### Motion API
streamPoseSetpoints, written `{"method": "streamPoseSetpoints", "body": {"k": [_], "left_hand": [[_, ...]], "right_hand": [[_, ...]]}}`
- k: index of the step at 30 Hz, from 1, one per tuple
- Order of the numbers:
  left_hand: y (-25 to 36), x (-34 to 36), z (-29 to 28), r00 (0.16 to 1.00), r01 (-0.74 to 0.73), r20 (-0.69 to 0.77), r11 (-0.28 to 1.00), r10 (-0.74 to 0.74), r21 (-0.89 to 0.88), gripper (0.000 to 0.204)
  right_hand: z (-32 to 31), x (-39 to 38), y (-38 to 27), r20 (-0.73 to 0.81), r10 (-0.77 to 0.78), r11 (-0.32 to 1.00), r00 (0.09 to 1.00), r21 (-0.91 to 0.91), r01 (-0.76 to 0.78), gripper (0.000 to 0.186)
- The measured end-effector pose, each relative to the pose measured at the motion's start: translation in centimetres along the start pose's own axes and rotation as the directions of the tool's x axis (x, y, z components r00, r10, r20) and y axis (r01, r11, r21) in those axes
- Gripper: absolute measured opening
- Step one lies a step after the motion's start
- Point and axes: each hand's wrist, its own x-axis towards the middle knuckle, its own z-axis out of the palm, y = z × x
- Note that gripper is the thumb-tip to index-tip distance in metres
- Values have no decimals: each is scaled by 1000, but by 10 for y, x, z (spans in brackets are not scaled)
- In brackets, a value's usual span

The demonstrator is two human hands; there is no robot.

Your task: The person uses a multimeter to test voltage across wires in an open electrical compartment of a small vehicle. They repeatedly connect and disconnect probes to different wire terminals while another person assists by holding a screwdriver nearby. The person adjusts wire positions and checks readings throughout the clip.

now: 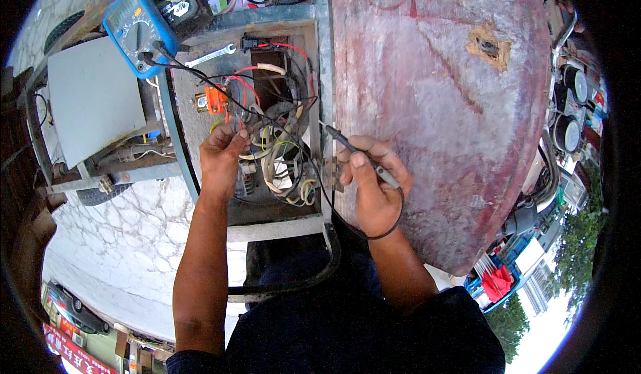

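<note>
My right hand (378,180) holds a black-and-grey multimeter probe (348,144) between thumb and fingers, its metal tip pointing up and left toward the frame's edge. The probe's black lead loops below the hand. At the left, my left hand (224,150) is closed in a pinch among wires; what sits between its fingertips is too small to make out. Just above it is an orange electrical part (216,99) with a metal body. A bundle of tangled wires (284,144) fills the frame's opening between the hands. The blue multimeter (140,32) lies at the upper left, black leads plugged in.
An open-end wrench (211,56) lies beyond the wires. A grey metal frame (323,54) borders the compartment. On the right spreads a worn reddish panel (441,107) with a ragged hole (489,46). A pale flat board (95,100) rests at the left on another frame.
</note>
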Motion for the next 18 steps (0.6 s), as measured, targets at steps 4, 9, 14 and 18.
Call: {"method": "streamPoseSetpoints", "body": {"k": [4,9,14,18], "left_hand": [[10,-5,8,999,-30,-29,999,30,30,16],[3,-17,6,999,-25,23,997,27,-78,44],[4,-4,7,999,-41,30,999,40,11,13],[-1,-3,11,995,-75,65,992,82,-102,12]], "right_hand": [[-6,-10,-4,11,64,997,998,-32,-63,18],[-5,-19,-4,116,-61,990,991,-119,75,19],[-8,-11,1,149,-293,944,944,-113,311,20],[-9,-24,6,157,-375,905,914,-152,398,20]]}}
